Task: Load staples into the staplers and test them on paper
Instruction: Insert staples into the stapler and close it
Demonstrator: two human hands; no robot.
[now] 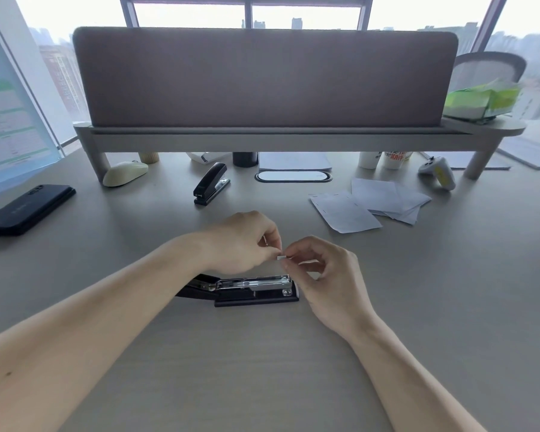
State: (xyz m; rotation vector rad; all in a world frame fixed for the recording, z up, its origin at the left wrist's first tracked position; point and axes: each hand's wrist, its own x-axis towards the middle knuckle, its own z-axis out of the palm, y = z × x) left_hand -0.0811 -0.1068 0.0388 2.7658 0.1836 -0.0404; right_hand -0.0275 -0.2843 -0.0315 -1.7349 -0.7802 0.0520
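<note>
A black stapler (pixel 250 290) lies on the desk in front of me with its top swung back to the left and its metal staple channel exposed. Just above its right end, my left hand (pixel 247 241) and my right hand (pixel 318 269) meet fingertip to fingertip, both pinching a small silvery strip of staples (pixel 282 256). A second black stapler (pixel 211 183) stands closed farther back. To the right lie several sheets of white paper (pixel 368 204), fanned out, some with staples along an edge.
A dark phone (pixel 28 208) lies at the left and a cream mouse (pixel 125 173) sits behind it. A desk riser (pixel 262 138) with a grey panel spans the back. Cups (pixel 384 159) and a game controller (pixel 437 171) stand at the back right.
</note>
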